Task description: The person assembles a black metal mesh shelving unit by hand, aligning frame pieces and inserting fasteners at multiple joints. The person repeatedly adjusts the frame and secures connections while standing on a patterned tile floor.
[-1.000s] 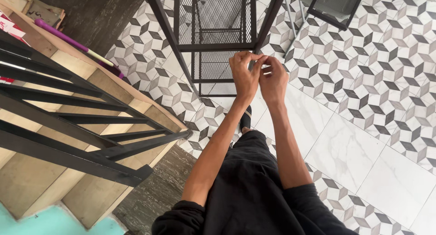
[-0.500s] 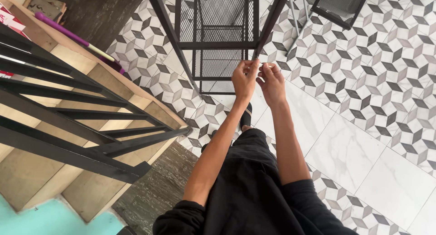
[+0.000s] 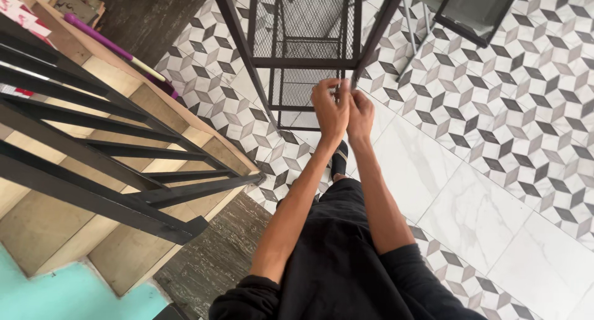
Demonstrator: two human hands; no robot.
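Where 2 bars meet, left hand (image 3: 329, 110), right hand (image 3: 361, 113) pinching black metal rack (image 3: 303, 63).

A tiled floor (image 3: 495, 190), cube-patterned with plain marble-look squares, carries a black metal mesh rack (image 3: 303, 60) on its legs.

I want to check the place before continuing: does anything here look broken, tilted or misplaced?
Nothing looks damaged or spilled. The black metal mesh rack stands upright on the patterned tile floor, with the left hand and right hand at its frame. One oddity: a purple stick lies loose on the wooden stairs.
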